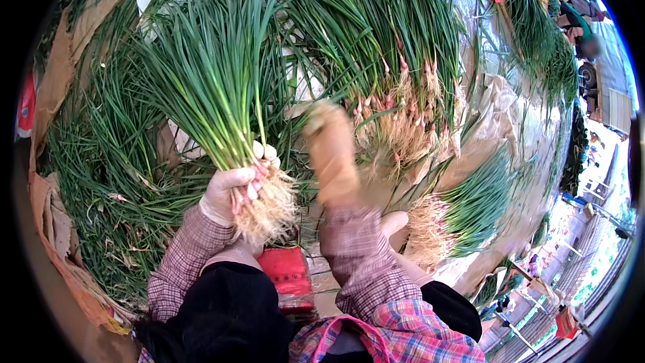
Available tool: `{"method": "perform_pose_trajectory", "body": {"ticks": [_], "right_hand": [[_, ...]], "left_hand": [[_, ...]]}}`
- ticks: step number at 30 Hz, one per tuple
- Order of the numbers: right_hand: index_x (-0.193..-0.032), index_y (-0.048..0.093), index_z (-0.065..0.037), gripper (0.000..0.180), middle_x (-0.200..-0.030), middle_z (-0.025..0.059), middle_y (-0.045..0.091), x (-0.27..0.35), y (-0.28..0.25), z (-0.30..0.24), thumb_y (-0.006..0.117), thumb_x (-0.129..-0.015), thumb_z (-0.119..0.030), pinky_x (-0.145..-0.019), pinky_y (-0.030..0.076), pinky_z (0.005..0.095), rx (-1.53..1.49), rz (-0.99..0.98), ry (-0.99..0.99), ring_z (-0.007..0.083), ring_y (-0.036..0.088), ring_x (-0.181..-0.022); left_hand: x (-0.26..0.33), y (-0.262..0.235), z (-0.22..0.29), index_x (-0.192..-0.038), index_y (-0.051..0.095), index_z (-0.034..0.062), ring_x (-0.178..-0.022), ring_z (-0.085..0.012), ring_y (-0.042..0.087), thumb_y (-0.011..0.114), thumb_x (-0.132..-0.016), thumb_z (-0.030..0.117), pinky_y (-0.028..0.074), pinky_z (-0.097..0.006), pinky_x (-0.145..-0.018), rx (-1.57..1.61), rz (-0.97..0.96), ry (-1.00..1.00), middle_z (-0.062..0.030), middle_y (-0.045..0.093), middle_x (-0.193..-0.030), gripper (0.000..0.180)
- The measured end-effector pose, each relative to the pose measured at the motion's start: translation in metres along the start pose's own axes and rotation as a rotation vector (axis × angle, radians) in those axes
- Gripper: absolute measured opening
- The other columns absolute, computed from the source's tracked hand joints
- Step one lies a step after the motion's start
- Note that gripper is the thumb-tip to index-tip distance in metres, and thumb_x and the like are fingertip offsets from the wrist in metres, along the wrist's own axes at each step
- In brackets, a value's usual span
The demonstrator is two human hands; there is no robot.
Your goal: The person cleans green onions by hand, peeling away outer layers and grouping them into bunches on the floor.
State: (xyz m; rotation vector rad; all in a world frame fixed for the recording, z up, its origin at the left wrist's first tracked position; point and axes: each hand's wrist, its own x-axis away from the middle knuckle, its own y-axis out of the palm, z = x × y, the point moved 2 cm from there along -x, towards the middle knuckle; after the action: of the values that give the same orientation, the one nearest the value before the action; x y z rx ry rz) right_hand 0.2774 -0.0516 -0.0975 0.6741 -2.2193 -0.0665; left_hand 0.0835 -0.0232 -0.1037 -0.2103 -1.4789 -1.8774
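**Left hand grips a bunch of green onions, roots down**

The left hand (228, 191), in a pale glove, is wrapped around a bunch of green onions (215, 87) just above the roots. Its fingers are curled tight about the pinkish-white stems, thumb side toward the camera. The bunch stands nearly upright in the picture: its long axis runs from the tangled beige roots (269, 212), which hang just below the left hand, up and slightly left to the green leaf tips, which fan out wide at the top.

The right hand (329, 148) is just to the right of the bunch, wearing a tan glove. It is blurred, so I cannot tell whether its fingers are spread or closed, nor whether it holds anything. It points up and away from the person, toward a pile of onions (396, 60) lying further right of the held bunch, roots toward the person and leaves pointing away.

Another tied bundle (463, 212) lies lower right of the held bunch, roots to the left, leaves to the right. Loose green leaves (101, 181) cover the ground left of the bunch, over brown paper sheeting (60, 242). A red object (285, 272) sits directly below the bunch's roots, between the person's checked sleeves.
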Motion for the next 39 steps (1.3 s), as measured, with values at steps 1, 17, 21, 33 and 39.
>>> {"method": "perform_pose_trajectory", "body": {"ticks": [1, 17, 21, 33, 39], "right_hand": [[-0.080, 0.051, -0.006, 0.019, -0.069, 0.0003, 0.054, -0.019, -0.019, -0.018, 0.057, -0.090, -0.022, -0.047, 0.038, 0.0175, -0.034, 0.093, -0.083, 0.0058, 0.046, -0.054], [-0.090, 0.059, -0.005, 0.016, -0.083, 0.0154, 0.059, 0.051, -0.041, 0.078, 0.061, -0.079, -0.016, -0.071, 0.048, 0.0382, 1.313, -0.703, -0.606, 0.0324, 0.059, -0.079], [-0.090, 0.060, -0.007, 0.019, -0.084, 0.0136, 0.061, 0.021, -0.031, 0.021, 0.062, -0.080, -0.024, -0.072, 0.048, 0.0367, 1.368, -0.833, -0.314, 0.0314, 0.060, -0.083], [-0.089, 0.066, -0.010, 0.020, -0.084, 0.0112, 0.063, -0.130, -0.014, -0.141, 0.063, -0.081, -0.028, -0.069, 0.049, 0.0371, 1.610, 0.186, -0.752, 0.0273, 0.063, -0.081], [-0.087, 0.060, -0.011, 0.022, -0.080, 0.0072, 0.063, -0.122, -0.046, -0.109, 0.065, -0.079, -0.031, -0.066, 0.049, 0.0368, 1.735, 0.363, -1.237, 0.0269, 0.062, -0.076]], "left_hand": [[-0.005, 0.026, 0.001, -0.104, 0.053, 0.0009, -0.087, -0.0201, 0.057, 0.060, -0.067, 0.005, 0.046, -0.032, -0.082, 0.092, -0.127, 0.066, -0.0111, 0.059, -0.098, 0.038], [0.011, -0.011, 0.019, -0.110, 0.048, -0.0065, -0.065, -0.0118, 0.060, 0.065, -0.072, 0.006, 0.050, -0.020, -0.056, 0.066, 0.100, 0.153, -0.0132, 0.060, -0.087, 0.044], [0.019, 0.000, 0.029, -0.105, 0.049, -0.0018, -0.079, -0.0153, 0.058, 0.068, -0.068, 0.014, 0.045, -0.032, -0.084, 0.050, 0.080, 0.147, -0.0130, 0.057, -0.098, 0.044], [0.009, 0.016, 0.025, -0.106, 0.053, -0.0010, -0.089, -0.0203, 0.058, 0.067, -0.069, 0.011, 0.041, -0.039, -0.096, -0.032, -0.007, 0.174, -0.0149, 0.057, -0.105, 0.041], [-0.004, 0.022, 0.012, -0.108, 0.053, -0.0012, -0.097, -0.0225, 0.057, 0.069, -0.069, 0.011, 0.044, -0.036, -0.092, 0.072, -0.054, 0.128, -0.0148, 0.057, -0.108, 0.044]]}}
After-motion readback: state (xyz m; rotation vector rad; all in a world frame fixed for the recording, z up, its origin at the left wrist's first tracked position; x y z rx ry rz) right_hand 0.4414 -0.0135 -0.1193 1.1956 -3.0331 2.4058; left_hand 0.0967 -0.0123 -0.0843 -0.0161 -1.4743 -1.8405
